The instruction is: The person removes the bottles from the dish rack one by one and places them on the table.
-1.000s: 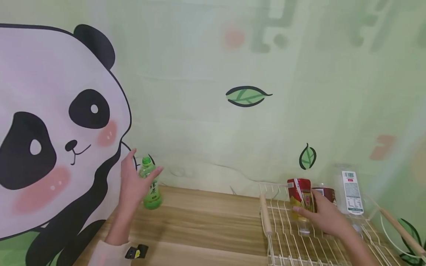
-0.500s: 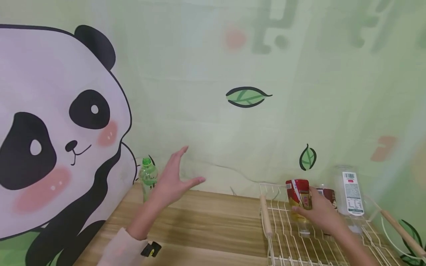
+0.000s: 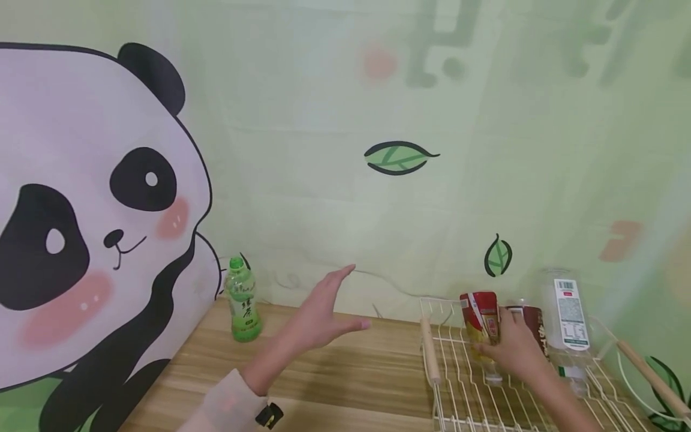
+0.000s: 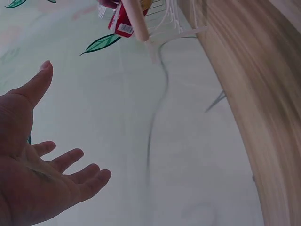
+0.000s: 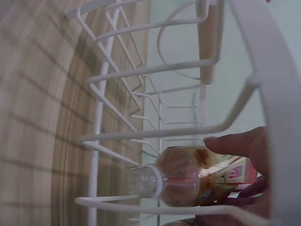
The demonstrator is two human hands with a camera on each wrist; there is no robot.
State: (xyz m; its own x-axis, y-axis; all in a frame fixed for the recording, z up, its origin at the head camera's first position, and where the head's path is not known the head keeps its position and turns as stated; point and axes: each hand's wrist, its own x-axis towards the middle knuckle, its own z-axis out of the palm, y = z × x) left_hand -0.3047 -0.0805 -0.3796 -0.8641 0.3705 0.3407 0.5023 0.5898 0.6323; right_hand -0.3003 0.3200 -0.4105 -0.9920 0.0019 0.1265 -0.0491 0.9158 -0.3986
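My right hand (image 3: 515, 348) grips an upside-down plastic bottle (image 3: 479, 309) with a red and yellow label, inside a cream wire basket (image 3: 436, 407). The right wrist view shows the thumb on one side of this bottle (image 5: 188, 174), fingers on the other, its neck pointing at the basket floor. Held in the air over the wooden table, my left hand (image 3: 313, 318) has nothing in it; thumb and fingers are spread in the left wrist view. A green tea bottle (image 3: 244, 306) stands upright to its left.
Beside the held bottle, a brown-labelled bottle (image 3: 534, 321) and a clear bottle (image 3: 571, 315) with a white label stand in the basket. Wooden handles (image 3: 430, 351) flank it. Behind the wooden table (image 3: 345, 390) hangs a green panda-printed backdrop (image 3: 324, 150).
My left hand has moved right, away from the green tea bottle, and lowered slightly. The right hand and its bottle have shifted a little to the left.
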